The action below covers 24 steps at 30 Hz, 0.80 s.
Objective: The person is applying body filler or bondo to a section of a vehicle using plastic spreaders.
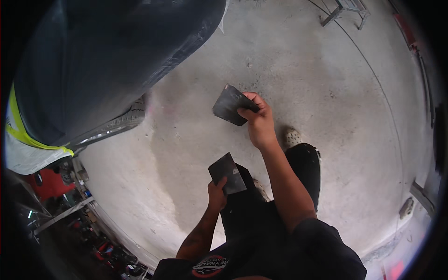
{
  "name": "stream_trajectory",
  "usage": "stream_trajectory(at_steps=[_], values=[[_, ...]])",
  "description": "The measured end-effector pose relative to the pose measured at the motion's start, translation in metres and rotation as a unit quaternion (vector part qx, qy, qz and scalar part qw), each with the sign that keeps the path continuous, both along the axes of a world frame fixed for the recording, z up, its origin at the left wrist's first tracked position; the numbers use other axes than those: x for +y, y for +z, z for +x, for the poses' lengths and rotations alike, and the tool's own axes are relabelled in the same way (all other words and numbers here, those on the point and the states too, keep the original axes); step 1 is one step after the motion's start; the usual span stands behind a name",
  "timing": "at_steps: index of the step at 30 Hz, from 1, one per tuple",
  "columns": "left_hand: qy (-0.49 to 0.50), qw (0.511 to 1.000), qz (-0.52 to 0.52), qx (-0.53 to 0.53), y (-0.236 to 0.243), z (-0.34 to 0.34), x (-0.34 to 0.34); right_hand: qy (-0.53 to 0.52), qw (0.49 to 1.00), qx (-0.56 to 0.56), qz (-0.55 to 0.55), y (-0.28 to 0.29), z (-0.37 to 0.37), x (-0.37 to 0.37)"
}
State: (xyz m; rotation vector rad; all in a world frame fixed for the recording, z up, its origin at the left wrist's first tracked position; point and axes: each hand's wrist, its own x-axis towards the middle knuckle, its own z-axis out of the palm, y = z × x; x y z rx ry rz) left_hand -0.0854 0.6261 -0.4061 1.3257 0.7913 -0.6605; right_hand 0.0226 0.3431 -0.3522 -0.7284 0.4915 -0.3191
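Observation:
My right hand (261,122) is closed on one edge of a thin, dark rectangular sheet (228,105), with the thumb on top. One corner of that sheet looks worn and lighter. Lower down and closer to my body, my left hand (217,195) grips a second dark flat sheet (227,169), its thumb lying across the face. This one carries a small pale mark near its right edge. Both are held over the floor, apart from each other. Whether they are sandpaper or flexible spreaders, I cannot tell.
A dark, dusty car body (116,51) fills the upper left, with a tyre (135,114) below it and yellow-green masking tape (32,140). A metal step stand (345,10) is at the far right. A thin cable (373,77) crosses the concrete floor (336,186). Red items (53,184) sit lower left.

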Motion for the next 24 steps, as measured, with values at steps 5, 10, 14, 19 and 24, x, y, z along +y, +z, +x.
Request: stream_trajectory(at_steps=[5,10,14,19,24], values=[[-0.155,0.958,0.134,-0.202,-0.078,0.026,0.061,-0.092,0.986,-0.083,0.114,-0.047,0.051,0.031],[-0.047,0.996,0.046,-0.067,-0.065,0.047,0.017,-0.17,0.959,-0.102,0.204,-0.081,0.035,0.025],[-0.048,0.992,0.069,-0.098,-0.05,0.054,0.028,-0.171,0.948,-0.108,0.248,-0.07,0.046,0.039],[-0.043,0.986,0.083,-0.136,-0.051,0.036,0.033,-0.113,0.975,-0.15,0.116,-0.034,0.058,0.06],[-0.019,0.985,0.065,-0.16,-0.041,0.017,0.038,-0.133,0.969,-0.157,-0.136,0.021,0.093,0.087]])
